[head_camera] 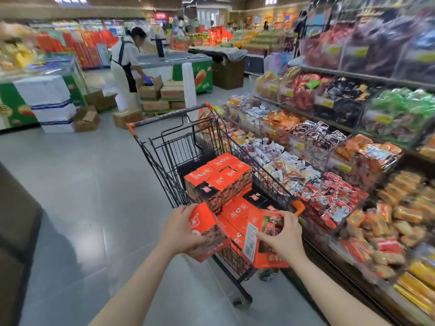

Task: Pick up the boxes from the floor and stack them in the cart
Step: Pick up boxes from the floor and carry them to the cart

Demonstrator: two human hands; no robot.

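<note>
Supermarket aisle with a grey floor (82,184). Two orange boxes hover above the near end of a black wire cart (164,161): the left hand (181,229) grips one box (207,234), fingers curled round its edge; the right hand (282,234) pinches the other box (261,241). Stacked orange boxes (219,177) fill the cart. Snack shelves (341,149) stand just right of the cart.

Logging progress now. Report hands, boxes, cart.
Left hand and right hand each grip an orange box. Cart part stacked. Nothing blocking.
</note>
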